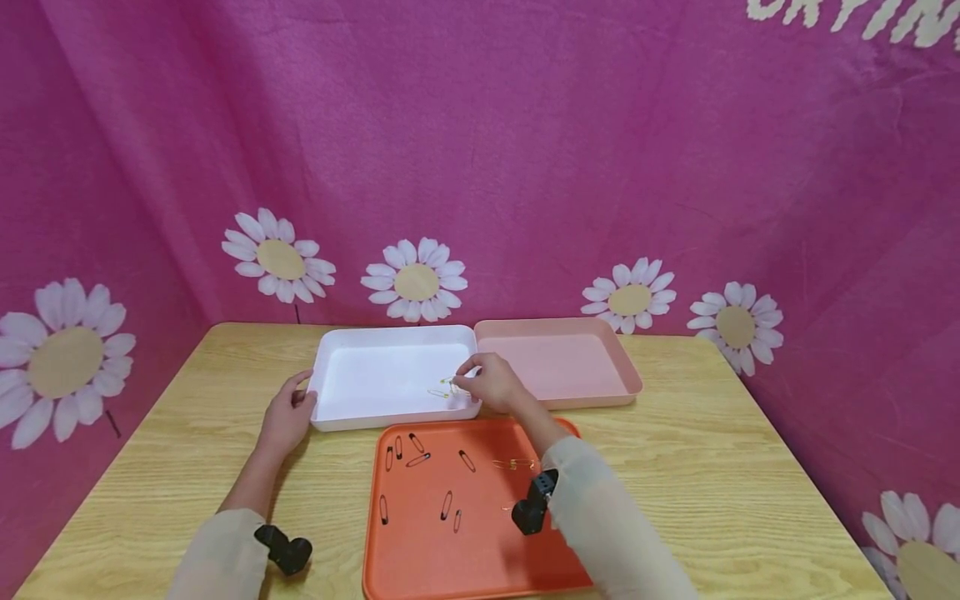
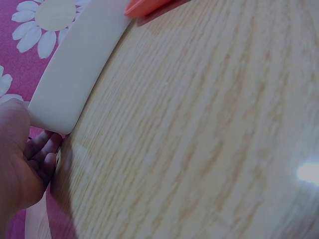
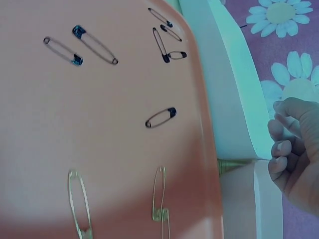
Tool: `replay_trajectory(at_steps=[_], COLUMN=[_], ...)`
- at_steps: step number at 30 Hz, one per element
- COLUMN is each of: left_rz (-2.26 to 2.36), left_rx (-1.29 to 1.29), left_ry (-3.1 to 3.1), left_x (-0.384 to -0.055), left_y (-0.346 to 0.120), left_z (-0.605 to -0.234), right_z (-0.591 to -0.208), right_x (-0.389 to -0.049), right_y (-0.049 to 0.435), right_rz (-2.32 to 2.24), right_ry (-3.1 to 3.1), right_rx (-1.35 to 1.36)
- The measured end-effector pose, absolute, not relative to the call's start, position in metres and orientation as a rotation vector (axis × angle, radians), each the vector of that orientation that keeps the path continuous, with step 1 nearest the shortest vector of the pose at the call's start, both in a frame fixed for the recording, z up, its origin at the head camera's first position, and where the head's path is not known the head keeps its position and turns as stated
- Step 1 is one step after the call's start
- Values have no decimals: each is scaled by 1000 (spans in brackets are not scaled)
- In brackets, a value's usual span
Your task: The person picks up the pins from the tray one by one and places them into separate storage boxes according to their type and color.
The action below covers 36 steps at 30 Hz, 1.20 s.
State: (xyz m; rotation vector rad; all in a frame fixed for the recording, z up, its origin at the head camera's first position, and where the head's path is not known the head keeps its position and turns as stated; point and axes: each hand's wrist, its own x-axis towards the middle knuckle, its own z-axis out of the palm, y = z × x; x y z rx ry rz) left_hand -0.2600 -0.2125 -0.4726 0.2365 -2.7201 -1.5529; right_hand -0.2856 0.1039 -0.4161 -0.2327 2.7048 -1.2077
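The left hand (image 1: 287, 412) is touching the left end of the white rectangular tray (image 1: 375, 375), fingers loosely bent; the right hand (image 1: 489, 380) is hovering above its right end, near gold metal safety pins (image 1: 438, 393) lying inside, fingers drawn together, whether pinching a pin I cannot tell

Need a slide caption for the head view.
Right hand by gold safety pins in the white tray; left hand at its left end; black safety pins on the orange tray.

Pins (image 3: 96, 46) are black or gold, trays (image 1: 480, 567) orange, white, pink, cloth (image 1: 487, 125) flowered magenta.
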Motion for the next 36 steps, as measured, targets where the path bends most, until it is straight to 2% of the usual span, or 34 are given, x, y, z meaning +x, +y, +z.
replay_trajectory(at_steps=[21,36], left_rz=[-1540,-1536], left_rx=[228,235], left_ry=[-2736,-2743], left_x=[-262,-262], left_y=[-214,-213], left_z=[-476,-476], right_z=[-419,-424], right_x=[-268,-241], right_y=[142,167], right_rz=[-1147,-1168], right_ry=[2699,2623], right_rx=[-364,-513])
